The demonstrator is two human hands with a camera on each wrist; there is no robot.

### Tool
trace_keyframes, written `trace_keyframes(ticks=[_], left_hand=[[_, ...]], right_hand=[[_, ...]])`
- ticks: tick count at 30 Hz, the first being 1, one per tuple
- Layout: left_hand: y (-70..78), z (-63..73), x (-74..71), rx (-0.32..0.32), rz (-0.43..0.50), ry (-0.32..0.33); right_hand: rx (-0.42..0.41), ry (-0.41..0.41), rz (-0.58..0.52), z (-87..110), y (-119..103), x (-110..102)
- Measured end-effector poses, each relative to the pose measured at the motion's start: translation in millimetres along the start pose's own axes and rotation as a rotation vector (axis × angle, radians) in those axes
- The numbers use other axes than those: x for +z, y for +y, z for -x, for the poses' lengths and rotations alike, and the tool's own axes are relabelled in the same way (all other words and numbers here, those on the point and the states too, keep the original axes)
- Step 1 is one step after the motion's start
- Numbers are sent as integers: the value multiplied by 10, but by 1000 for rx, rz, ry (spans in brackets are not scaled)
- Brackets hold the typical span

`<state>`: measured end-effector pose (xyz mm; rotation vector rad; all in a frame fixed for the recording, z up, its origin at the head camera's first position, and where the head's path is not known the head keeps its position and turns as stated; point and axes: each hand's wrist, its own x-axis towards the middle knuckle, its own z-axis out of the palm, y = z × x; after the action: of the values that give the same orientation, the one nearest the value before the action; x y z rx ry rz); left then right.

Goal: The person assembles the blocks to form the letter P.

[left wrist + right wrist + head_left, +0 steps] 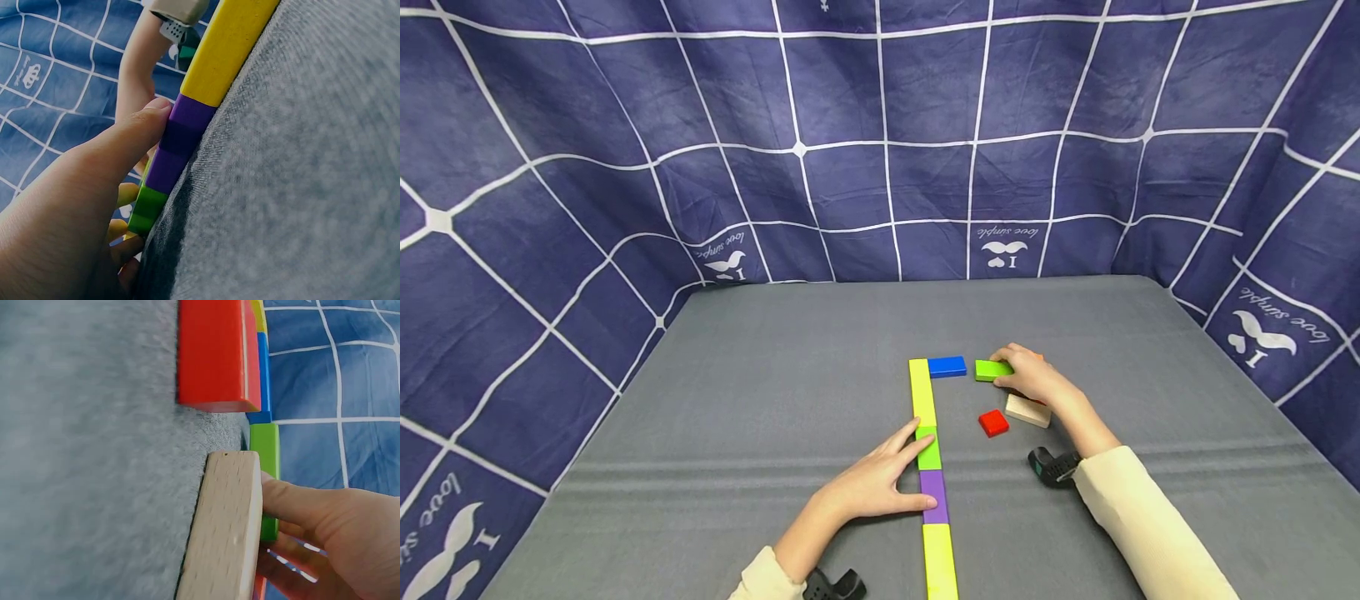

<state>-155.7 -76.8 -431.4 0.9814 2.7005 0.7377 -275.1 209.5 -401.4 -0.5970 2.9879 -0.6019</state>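
My left hand (868, 486) lies along a straight row of blocks with its fingers spread. Its fingertips touch a green block (929, 454), and the thumb rests on a purple block (933, 483). Yellow blocks (922, 392) sit at both ends of the visible row. At the far right, my right hand (1033, 375) pinches a second green block (987, 372) between thumb and fingers; the right wrist view shows this green block (265, 447) behind a plain wooden block (222, 525). A blue block (947, 367) adjoins the far yellow one, a gap away from the pinched block.
A small red block (993, 423) lies right of the row, near the plain wooden block. Orange-red pieces (1039, 357) are partly hidden by the right hand. Grey cloth (775, 375) covers the table, with a blue gridded curtain (850, 183) around it.
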Motion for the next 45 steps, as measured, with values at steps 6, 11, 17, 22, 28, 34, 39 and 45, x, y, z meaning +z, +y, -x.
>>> trace_keyframes(ticks=[6,11,17,22,28,34,39,45], left_hand=[[2,4,5,-10,8,-6],[-2,3,12,-8,11,-7],[-6,2,-6,-11,10,-8],[1,0,-22,-15,12,-15],[5,4,-16,-15,11,-19],[6,3,-10,-18,9,-14],[6,3,-5,-20,14,-16],[-1,-1,-2,-20,23,-21]], right_hand=[[-2,1,21,-124,-4,22],[-32,-1,9,-194,11,54],[-46,2,1,-228,5,70],[-56,-1,-31,-215,-17,69],[-51,-23,-54,-200,-44,68],[-61,-62,-99,-246,-100,66],[-64,-84,-94,-308,-135,96],[-38,-88,-87,-368,-119,136]])
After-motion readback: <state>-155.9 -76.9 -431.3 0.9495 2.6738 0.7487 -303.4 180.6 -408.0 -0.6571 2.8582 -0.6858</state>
